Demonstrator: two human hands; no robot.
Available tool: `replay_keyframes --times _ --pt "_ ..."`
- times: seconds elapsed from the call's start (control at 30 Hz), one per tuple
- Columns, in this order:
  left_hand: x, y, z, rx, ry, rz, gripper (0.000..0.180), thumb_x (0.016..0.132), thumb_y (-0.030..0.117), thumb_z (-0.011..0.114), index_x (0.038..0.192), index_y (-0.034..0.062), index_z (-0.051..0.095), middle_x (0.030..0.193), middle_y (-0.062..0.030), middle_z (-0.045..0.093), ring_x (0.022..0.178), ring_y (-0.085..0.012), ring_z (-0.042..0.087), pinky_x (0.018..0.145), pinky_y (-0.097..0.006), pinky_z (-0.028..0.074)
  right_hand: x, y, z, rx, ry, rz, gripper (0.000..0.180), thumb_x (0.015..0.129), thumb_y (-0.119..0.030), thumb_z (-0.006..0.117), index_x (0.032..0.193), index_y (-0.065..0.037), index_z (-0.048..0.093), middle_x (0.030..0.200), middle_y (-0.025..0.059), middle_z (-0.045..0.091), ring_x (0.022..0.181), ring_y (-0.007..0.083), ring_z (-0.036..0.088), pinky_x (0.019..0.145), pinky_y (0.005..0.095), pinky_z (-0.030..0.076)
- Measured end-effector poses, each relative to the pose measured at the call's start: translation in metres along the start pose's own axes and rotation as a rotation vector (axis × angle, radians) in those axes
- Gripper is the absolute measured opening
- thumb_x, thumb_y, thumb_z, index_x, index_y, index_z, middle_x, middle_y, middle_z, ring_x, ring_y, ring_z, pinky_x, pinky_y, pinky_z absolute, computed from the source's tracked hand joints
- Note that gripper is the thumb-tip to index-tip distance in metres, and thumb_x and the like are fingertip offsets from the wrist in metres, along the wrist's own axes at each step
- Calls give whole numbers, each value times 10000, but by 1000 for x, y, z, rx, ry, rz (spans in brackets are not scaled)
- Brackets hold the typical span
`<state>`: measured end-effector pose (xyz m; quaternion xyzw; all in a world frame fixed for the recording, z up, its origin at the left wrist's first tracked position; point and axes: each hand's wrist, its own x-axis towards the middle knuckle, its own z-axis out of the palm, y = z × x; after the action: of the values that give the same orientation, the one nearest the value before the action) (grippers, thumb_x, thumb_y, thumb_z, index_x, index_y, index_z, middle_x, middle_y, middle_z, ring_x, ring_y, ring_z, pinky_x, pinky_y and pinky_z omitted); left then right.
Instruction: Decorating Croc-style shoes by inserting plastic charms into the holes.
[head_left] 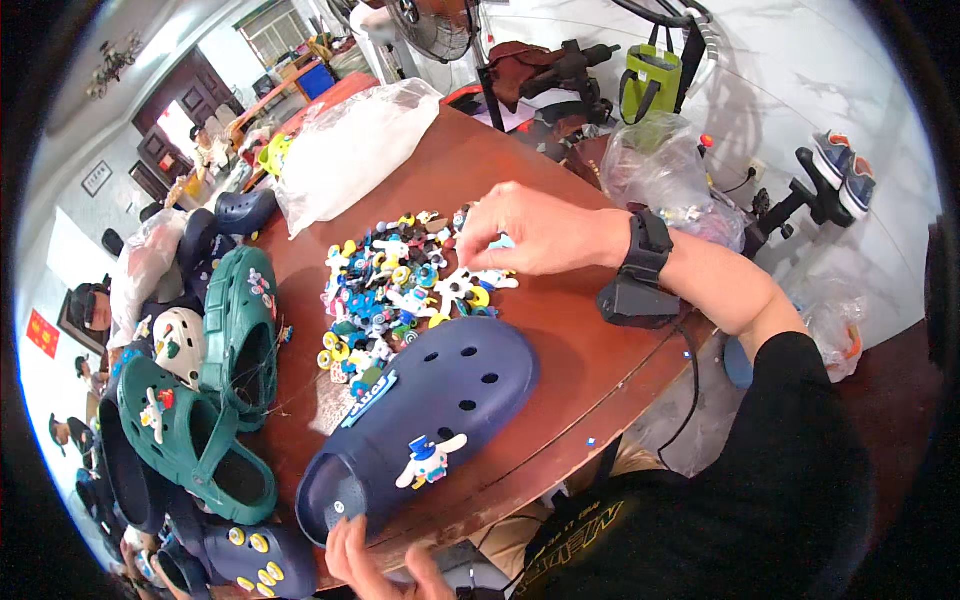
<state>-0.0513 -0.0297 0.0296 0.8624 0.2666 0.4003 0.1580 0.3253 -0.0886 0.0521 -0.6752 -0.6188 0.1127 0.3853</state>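
Note:
A dark blue clog point(440, 385) with round holes lies on the table in front of me. It bears a white long-eared character charm with a blue hat point(428, 462) and a light blue lettered charm point(369, 399). My left hand point(385, 568) is at its heel end, fingers apart and holding nothing. Over the right edge of a heap of colourful shoe charms point(390, 290) is my right hand point(535, 232), its fingers curled in a pinch. A light blue bit shows under them, but I cannot tell whether it is held.
Green clogs with charms point(240, 330), a white clog point(180, 345) and a dark blue clog with yellow charms point(262, 560) crowd the left side. A large clear plastic bag point(350, 150) lies at the far end. A black device with a cable point(640, 290) is strapped to my right wrist.

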Motion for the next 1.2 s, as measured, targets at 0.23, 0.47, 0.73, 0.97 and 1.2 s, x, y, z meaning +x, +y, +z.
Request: replay_keyframes --times 0.23,0.47,0.73,0.97,1.2 --pt "-5 -40 30 108 130 13 343 801 35 672 1111 -46 549 1101 -133 558 1051 -282 471 939 -389 351 -2 8 27 -307 -221 -250 246 833 -188 661 1072 -129 662 1096 67 589 1099 251 509 978 443 302" --pt "-9 -47 17 41 120 12 313 805 85 693 1064 -13 549 1063 -100 551 1027 -260 456 947 -384 328 -7 5 31 -519 -88 -322 207 832 -141 657 1009 -92 563 1031 66 570 1042 237 520 995 442 292" --pt "-11 -49 18 81 144 -2 313 785 49 672 1068 -5 549 1062 -113 542 1050 -283 434 977 -405 306 -15 -56 31 194 -74 -281 301 814 -34 684 1103 -30 601 1021 80 638 893 223 610 804 325 496" --pt "-5 -42 20 128 114 26 371 748 46 688 1092 1 557 1081 -129 556 1040 -298 455 962 -422 323 -31 -73 44 -27 -53 -563 235 795 42 669 1015 -36 645 985 90 626 882 240 616 763 334 499" --pt "14 -21 28 20 190 23 396 708 135 739 1050 13 582 891 -89 570 846 -255 518 919 -414 299 -37 -83 49 -55 -15 -623 232 771 -26 696 994 -24 634 981 83 607 850 252 607 725 342 517"
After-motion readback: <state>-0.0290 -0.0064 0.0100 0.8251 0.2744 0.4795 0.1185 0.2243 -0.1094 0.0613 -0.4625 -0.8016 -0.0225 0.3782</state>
